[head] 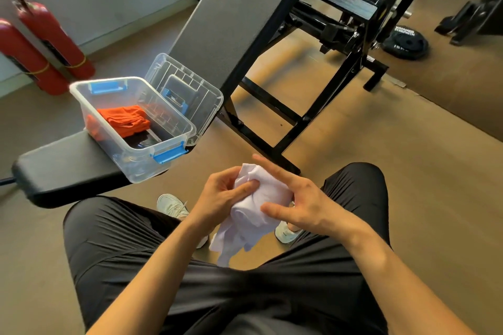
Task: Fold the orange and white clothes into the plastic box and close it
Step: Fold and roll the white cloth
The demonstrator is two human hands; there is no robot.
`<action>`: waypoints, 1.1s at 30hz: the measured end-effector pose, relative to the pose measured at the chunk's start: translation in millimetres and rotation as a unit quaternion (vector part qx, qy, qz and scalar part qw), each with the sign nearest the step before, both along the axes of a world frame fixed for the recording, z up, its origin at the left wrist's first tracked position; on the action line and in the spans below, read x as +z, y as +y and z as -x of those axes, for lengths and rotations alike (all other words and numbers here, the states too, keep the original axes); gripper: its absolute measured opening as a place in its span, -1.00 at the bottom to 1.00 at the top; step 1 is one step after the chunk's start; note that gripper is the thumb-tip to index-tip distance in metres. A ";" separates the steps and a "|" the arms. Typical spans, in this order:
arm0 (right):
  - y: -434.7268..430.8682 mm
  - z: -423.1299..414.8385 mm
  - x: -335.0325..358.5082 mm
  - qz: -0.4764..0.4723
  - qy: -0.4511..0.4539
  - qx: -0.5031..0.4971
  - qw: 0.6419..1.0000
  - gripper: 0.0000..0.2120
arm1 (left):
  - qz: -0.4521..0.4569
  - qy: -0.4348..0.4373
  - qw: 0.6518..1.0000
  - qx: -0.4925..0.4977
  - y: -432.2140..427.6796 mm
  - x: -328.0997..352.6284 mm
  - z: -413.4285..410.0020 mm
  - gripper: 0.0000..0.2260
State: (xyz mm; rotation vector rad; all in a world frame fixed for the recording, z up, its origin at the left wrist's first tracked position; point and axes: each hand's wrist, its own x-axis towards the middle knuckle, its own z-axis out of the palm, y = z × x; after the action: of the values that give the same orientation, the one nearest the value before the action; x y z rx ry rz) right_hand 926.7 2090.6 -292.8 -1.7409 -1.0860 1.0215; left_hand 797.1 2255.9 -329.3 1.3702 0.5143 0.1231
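Midway, by the look of it: the orange cloth [123, 119] lies folded in the box [152, 163], which sits open on the bench [68, 168] with its lid [190, 81] propped behind. The white cloth [261, 207] is bunched in the air between the knees, well apart from the box. The left hand [221, 194] grips its upper end, fingers curled into the fabric; the right hand [303, 198] pinches the other side under the thumb, forefinger pointing straight out. A loose tail hangs free below, and that is the risk: if either pinch slackens, the bundle could unroll or drop to the floor [353, 130]. A lumpy fold might also stand above the rim and stop the lid seating, and the box, close to the bench edge, could be nudged off.
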 end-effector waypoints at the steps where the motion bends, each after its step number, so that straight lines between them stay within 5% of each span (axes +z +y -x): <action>1: 0.3 0.3 0.3 0.008 -0.019 0.035 0.999 -0.34 | -0.009 0.002 1.000 -0.006 2.8 0.9 -0.4 -0.79; 4: 3.6 -0.1 0.0 0.034 -0.053 0.053 0.997 -0.52 | -0.058 0.010 0.998 -0.015 8.6 5.1 -1.7 -0.76; 8: 12.0 -0.4 -3.1 0.018 -0.012 -0.021 1.000 -0.47 | -0.058 0.009 0.998 -0.020 12.8 5.3 4.2 -0.77; 17: 23.3 9.6 -10.5 -0.042 -0.058 -0.117 0.991 -0.44 | 0.010 0.118 0.993 0.009 20.6 -17.0 44.4 -0.22; 20: 28.1 16.0 -12.4 -0.058 -0.052 -0.146 0.986 -0.45 | 0.060 0.158 0.985 -0.027 18.3 -18.9 54.9 -0.42; 26: 34.7 17.4 -10.8 -0.059 0.012 -0.186 0.981 -0.49 | 0.158 0.141 0.977 0.016 22.1 -41.4 72.6 -0.23; 33: 32.8 11.1 -12.6 -0.037 0.054 -0.189 0.980 -0.50 | 0.132 0.009 0.962 0.238 16.3 -41.9 67.0 -0.60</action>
State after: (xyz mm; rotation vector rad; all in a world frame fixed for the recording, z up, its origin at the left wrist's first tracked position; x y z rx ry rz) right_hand 915.7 2123.4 -305.4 -1.7252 -0.6815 0.8155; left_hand 730.1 2272.1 -371.2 0.9686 0.8398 0.4194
